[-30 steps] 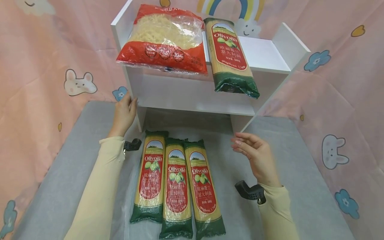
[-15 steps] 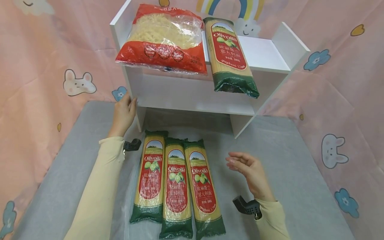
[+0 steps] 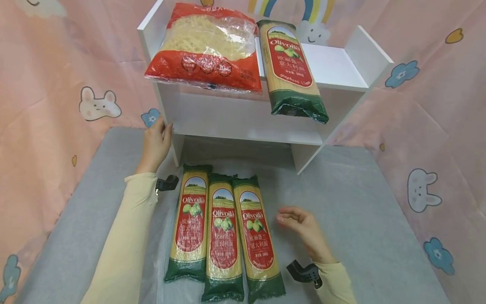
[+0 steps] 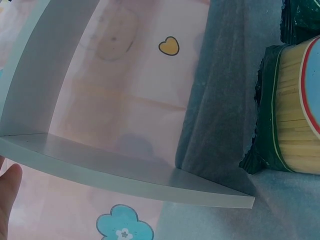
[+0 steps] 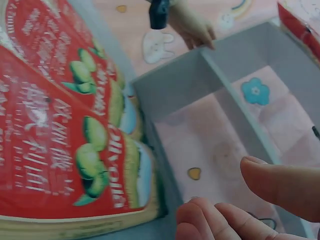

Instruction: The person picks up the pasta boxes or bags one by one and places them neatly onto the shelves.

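My left hand grips the left side panel of a white shelf; in the left wrist view its thumb lies by the panel edge. Three spaghetti packs with green ends lie on the grey cloth in front: a left pack, a middle pack and a right pack. Beside the right pack hovers my right hand, fingers loosely bent, with a gap between thumb and fingertips and nothing held. In the right wrist view that pack fills the left side.
On the shelf's top board lie a red bag of pasta and another spaghetti pack, both jutting over the front edge. A pink patterned curtain hangs behind and at both sides. Grey cloth covers the surface.
My right hand has moved away from the shelf's lower right corner, down and leftward to beside the right spaghetti pack. My left hand stays on the shelf.
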`<control>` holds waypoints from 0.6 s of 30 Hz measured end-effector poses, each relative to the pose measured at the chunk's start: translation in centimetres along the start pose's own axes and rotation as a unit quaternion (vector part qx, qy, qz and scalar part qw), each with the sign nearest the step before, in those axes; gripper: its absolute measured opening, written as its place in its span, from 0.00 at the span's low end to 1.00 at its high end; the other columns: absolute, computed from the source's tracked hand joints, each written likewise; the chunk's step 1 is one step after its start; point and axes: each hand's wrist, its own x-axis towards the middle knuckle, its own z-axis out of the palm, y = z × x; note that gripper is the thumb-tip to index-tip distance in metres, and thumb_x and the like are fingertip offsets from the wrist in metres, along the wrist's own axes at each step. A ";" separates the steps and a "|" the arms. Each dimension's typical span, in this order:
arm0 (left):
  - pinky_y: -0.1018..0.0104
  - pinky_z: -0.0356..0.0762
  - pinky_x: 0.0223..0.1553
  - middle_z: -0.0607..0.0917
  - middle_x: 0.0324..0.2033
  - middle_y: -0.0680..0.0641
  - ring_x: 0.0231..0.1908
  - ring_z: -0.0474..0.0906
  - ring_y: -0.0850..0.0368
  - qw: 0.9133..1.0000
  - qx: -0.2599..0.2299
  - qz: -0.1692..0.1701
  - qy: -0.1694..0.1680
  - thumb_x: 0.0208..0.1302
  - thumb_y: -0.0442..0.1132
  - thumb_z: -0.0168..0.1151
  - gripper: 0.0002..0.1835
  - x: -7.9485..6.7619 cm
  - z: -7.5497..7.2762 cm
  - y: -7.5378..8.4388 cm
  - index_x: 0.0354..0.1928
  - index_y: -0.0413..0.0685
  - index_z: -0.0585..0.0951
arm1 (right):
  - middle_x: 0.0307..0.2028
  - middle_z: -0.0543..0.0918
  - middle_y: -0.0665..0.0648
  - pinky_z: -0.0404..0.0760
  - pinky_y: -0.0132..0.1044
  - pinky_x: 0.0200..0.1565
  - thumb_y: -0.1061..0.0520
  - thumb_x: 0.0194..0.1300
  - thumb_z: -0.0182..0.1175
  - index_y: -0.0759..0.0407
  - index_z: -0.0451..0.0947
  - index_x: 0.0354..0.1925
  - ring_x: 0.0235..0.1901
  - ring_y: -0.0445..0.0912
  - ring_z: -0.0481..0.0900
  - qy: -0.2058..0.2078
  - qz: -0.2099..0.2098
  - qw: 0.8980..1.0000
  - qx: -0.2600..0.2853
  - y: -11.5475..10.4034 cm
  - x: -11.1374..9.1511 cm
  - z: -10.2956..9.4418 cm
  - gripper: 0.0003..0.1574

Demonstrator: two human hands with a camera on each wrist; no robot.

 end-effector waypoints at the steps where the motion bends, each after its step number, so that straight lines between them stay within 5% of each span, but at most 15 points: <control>1: 0.44 0.72 0.51 0.80 0.33 0.30 0.49 0.76 0.34 1.000 0.000 -0.001 0.000 0.71 0.31 0.49 0.09 0.0 0.0 0.0 0.44 0.30 0.73 | 0.39 0.82 0.67 0.77 0.35 0.44 0.64 0.60 0.61 0.79 0.71 0.51 0.37 0.43 0.81 0.001 0.007 1.000 -0.003 0.2 0.0 0.1 0.24; 18: 0.46 0.72 0.52 0.80 0.38 0.29 0.50 0.76 0.35 1.000 0.004 -0.001 0.005 0.71 0.31 0.49 0.09 0.0 0.1 -0.1 0.45 0.30 0.74 | 0.39 0.82 0.64 0.78 0.37 0.43 0.64 0.59 0.62 0.77 0.72 0.51 0.38 0.47 0.80 0.007 0.073 0.997 -0.007 3.1 -1.2 1.2 0.24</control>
